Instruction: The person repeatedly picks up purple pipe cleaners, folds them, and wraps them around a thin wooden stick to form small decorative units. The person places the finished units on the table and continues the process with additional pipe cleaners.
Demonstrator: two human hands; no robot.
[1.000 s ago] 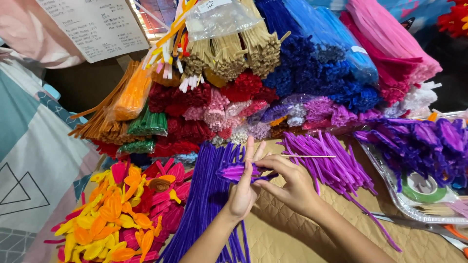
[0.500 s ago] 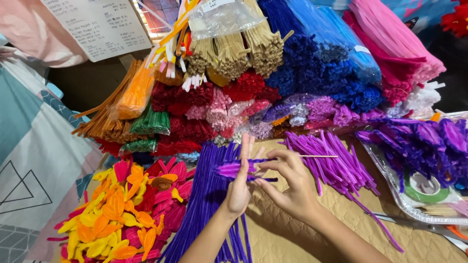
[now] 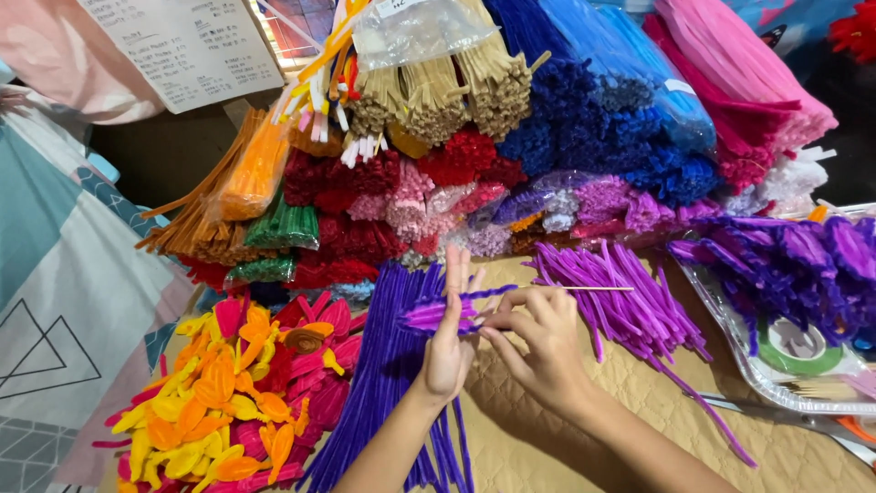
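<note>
Fingers of the left hand [image 3: 449, 345] and right hand [image 3: 540, 345] are pinching a purple pipe-cleaner petal [image 3: 436, 314] on a thin stick [image 3: 589, 288] above the table's [image 3: 538, 447] near edge.

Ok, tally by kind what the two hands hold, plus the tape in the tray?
purple fuzzy piece, in left hand: 1
thin wooden stick, in right hand: 1
green tape roll, in clear tray: 1
Total: 3

Bright even light, saturated colours, soft shadows, sharp centre, slight wide-angle edge distortion
</note>
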